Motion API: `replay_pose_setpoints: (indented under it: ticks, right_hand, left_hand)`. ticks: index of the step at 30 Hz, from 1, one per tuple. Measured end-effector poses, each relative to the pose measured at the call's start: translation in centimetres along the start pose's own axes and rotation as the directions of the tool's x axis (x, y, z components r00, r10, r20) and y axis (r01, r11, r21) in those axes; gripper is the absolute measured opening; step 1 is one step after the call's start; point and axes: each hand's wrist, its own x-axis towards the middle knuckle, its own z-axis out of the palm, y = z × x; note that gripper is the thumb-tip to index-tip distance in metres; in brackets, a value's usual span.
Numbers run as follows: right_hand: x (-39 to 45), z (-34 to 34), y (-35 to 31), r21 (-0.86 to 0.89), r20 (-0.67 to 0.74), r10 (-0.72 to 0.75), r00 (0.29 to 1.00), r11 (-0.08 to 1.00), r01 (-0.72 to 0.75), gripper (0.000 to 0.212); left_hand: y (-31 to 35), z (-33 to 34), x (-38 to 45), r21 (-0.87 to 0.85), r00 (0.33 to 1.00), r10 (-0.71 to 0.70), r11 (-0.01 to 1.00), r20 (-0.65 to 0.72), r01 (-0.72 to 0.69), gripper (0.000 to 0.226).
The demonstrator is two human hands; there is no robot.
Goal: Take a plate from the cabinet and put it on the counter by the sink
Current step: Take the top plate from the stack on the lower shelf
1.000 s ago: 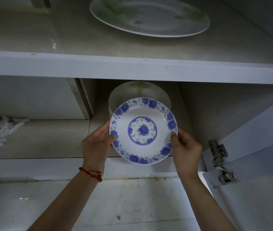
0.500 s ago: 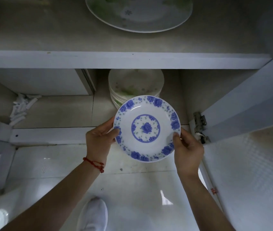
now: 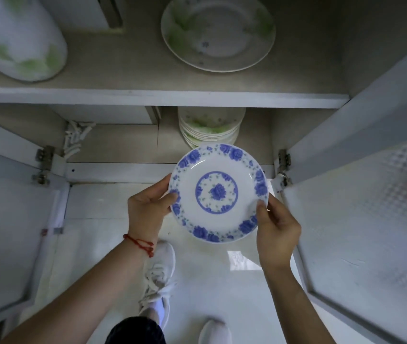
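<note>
Both hands, left hand and right hand, grip pinching the round white blue-flowered plate mid-frame; carry it level toward the desk.

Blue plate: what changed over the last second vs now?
The blue plate came out of the lower shelf toward the person and now sits over the floor, in front of the cabinet. Left hand and right hand moved with it; nothing let go. Unchanged: two-handed rim grip, the plate stack on the lower shelf, the green plate above.
</note>
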Motion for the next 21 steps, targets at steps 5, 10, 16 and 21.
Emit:
replay_pose_setpoints:
  ticks: [5, 10, 16, 21]
  right_hand:
    - [-2.5, -2.1, -4.5, 0.007, 0.020, 0.022, 1.000, 1.000, -0.022, 0.024]
    - [-5.2, -5.4, -9.8, 0.017, 0.035, 0.050, 0.998, 0.999, -0.050, 0.025]
    - [-8.6, -9.6, -17.4, 0.027, 0.059, 0.058, 0.997, 0.998, -0.060, 0.025]
    - [-10.9, -12.4, -23.0, 0.037, 0.059, 0.102, 0.993, 0.994, -0.104, 0.022]
  left_hand:
    - [4.1, 0.6, -4.7, -0.039, 0.999, -0.033, 0.999, -0.029, 0.032, 0.040]
    - [8.7, 1.9, -10.4, -0.070, 0.995, -0.051, 0.997, -0.085, 0.045, 0.040]
    - [15.5, 3.6, -16.9, -0.071, 0.994, -0.048, 0.997, -0.095, 0.041, 0.040]
    - [20.9, 4.5, -20.7, -0.011, 0.996, -0.027, 1.000, -0.085, 0.026, 0.041]
